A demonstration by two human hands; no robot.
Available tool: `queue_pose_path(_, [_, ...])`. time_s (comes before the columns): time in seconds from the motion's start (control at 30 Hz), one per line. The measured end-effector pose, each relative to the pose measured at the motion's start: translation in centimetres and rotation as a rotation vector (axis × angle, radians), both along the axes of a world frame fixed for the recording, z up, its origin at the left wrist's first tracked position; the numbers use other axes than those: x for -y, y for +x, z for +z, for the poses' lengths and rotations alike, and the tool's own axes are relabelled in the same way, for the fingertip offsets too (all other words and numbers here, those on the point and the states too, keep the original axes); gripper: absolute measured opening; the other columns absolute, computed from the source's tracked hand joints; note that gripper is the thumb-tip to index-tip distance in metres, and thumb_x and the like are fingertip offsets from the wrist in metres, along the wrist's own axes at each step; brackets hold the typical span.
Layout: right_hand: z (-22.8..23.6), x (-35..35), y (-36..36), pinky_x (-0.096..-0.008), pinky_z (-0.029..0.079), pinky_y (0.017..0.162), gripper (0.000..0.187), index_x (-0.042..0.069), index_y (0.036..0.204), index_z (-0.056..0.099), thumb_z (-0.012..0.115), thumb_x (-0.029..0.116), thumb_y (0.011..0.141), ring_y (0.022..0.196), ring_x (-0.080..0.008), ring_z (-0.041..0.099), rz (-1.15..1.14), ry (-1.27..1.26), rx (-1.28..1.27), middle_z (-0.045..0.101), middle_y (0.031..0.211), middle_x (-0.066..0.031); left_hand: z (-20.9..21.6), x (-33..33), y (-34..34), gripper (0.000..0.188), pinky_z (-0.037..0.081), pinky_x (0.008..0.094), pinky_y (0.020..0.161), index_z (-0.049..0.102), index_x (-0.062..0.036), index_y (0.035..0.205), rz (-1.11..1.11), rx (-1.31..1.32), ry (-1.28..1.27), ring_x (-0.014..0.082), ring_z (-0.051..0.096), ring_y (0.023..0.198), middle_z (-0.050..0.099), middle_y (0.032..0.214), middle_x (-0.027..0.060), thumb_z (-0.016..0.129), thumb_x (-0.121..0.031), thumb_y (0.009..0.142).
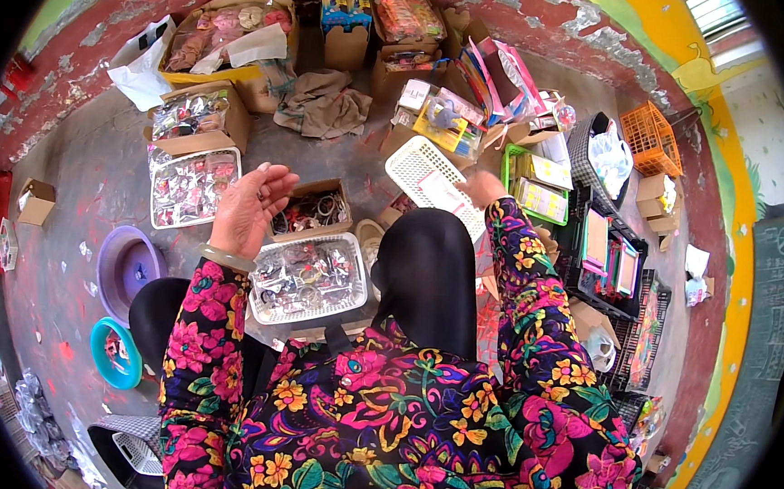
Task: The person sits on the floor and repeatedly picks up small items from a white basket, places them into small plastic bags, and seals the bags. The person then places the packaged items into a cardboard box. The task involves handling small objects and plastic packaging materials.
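My left hand (253, 206) is raised, with a pale bangle at the wrist. Its fingers are loosely bent and apart, with nothing visible in them. Just below it sits a white plastic basket (359, 288) of small clear-bagged trinkets, and behind that an open carton (335, 189) of loose hair ties or bangles. My right hand (484, 189) is at the right side of another white basket (405, 160), which lies at a slant with a pale card (439, 190) in it. Whether those fingers grip anything is too blurred to make out.
A third white basket (160, 212) of bagged items stands left, by an open carton (235, 115). Purple (109, 266) and turquoise basins (98, 360) are on the floor. Cartons line the far wall. Black crates (620, 301) and an orange crate (651, 140) stand right.
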State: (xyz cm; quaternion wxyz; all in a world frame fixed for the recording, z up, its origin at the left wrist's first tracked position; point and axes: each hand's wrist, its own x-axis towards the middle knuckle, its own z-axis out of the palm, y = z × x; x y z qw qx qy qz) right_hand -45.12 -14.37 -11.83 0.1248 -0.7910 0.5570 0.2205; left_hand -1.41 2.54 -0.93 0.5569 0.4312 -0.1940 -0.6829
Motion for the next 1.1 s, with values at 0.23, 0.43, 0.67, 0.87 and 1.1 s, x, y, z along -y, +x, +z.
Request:
queue_pose_path(0.23, [16.4, -2.2, 16.7, -0.0232, 0.052, 0.06, 0.014, 0.001, 0.096, 0.056, 0.055, 0.012, 0.087, 0.068, -0.0134, 0.063, -0.53, 0.51, 1.4, 0.061, 0.078, -0.0056, 0.7, -0.3, 0.1, 0.03, 0.043, 0.0291, 0.082, 0.056, -0.0023, 0.105, 0.006, 0.059, -0.116, 0.0177, 0.058, 0.097, 0.062, 0.102, 0.0118, 0.051, -0.028, 0.09])
queue_pose_path(0.43, [18.3, -6.5, 27.3, -0.0222, 0.053, 0.058, 0.016, 0.002, 0.101, 0.052, 0.054, 0.005, 0.085, 0.072, -0.0162, 0.064, -0.642, 0.842, 1.883, 0.063, 0.088, -0.0098, 1.1, -0.3, 0.8, 0.029, 0.045, 0.029, 0.082, 0.053, -0.0013, 0.113, 0.036, -0.066, -0.297, 0.0163, 0.057, 0.097, 0.06, 0.107, 0.0096, 0.051, -0.006, 0.085])
queue_pose_path(0.67, [12.8, -8.9, 30.9, -0.024, 0.053, 0.067, 0.019, 0.002, 0.105, 0.045, 0.047, -0.001, 0.087, 0.084, -0.0171, 0.06, -0.939, 0.761, 2.073, 0.058, 0.097, -0.0123, 2.1, -0.9, -0.3, 0.037, 0.045, 0.0264, 0.08, 0.049, -0.0029, 0.12, 0.13, -0.033, -0.275, 0.015, 0.053, 0.102, 0.057, 0.113, 0.0058, 0.052, 0.0, 0.083])
queue_pose_path(0.87, [12.7, -9.7, 31.3, -0.0276, 0.05, 0.071, 0.021, 0.003, 0.105, 0.044, 0.048, 0.001, 0.085, 0.087, -0.0188, 0.058, -0.882, 0.742, 1.958, 0.056, 0.098, -0.0109, -0.1, -0.5, 0.4, 0.02, 0.044, 0.0229, 0.07, 0.056, -0.0038, 0.107, 0.342, -0.093, -0.181, 0.0118, 0.056, 0.094, 0.06, 0.104, 0.0037, 0.05, -0.013, 0.091])
queue_pose_path(1.1, [16.1, -7.1, 28.6, -0.0267, 0.04, 0.081, 0.043, 0.006, 0.116, 0.048, 0.063, 0.008, 0.076, 0.105, -0.012, 0.047, -0.288, 0.431, 1.613, 0.05, 0.116, -0.0042, 0.6, -0.4, 1.5, 0.015, 0.051, 0.0279, 0.077, 0.056, 0.0035, 0.099, 0.005, 0.201, -0.154, 0.0172, 0.06, 0.091, 0.06, 0.097, 0.0096, 0.048, -0.004, 0.089])
